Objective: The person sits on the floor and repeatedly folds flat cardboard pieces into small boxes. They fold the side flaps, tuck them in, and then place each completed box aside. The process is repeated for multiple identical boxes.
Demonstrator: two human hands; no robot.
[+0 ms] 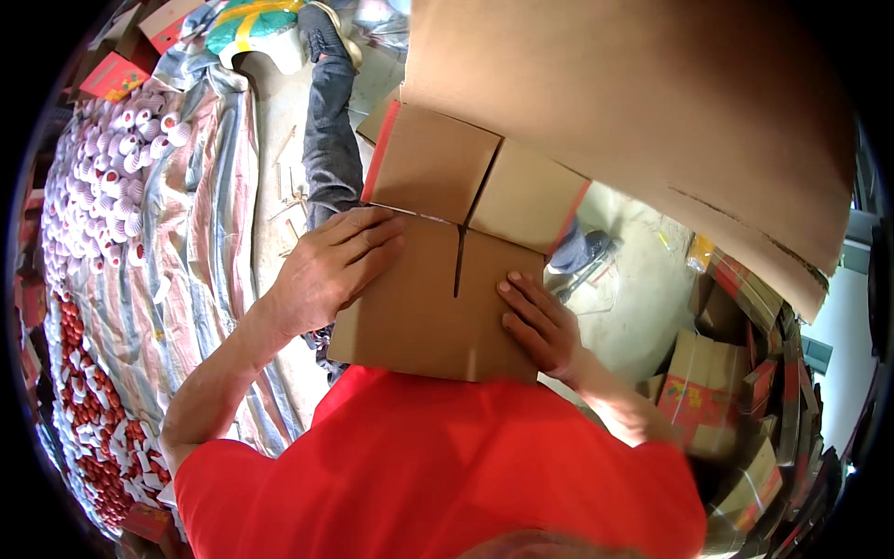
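Observation:
A brown cardboard box (pixel 410 298) with red edges stands close in front of my red shirt. Its flaps (pixel 433 158) meet along a dark seam, and a narrow slot runs down into the nearer panel. My left hand (pixel 349 265) bends its fingers over the box's left edge, near the crease; its thumb is mostly hidden. On the right side, my right hand (pixel 542 321) presses its fingers onto the near panel, the thumb out of sight. Both hands hold the box between them.
A large cardboard sheet (pixel 633 102) looms at the upper right. Flattened and bundled cartons (pixel 703 382) are stacked at the right. Striped tarpaulin (pixel 223 205) lies to the left, with heaps of white-and-purple pieces (pixel 112 186) and red-and-white pieces (pixel 93 419). A stool with a green cover (pixel 251 28) stands far left.

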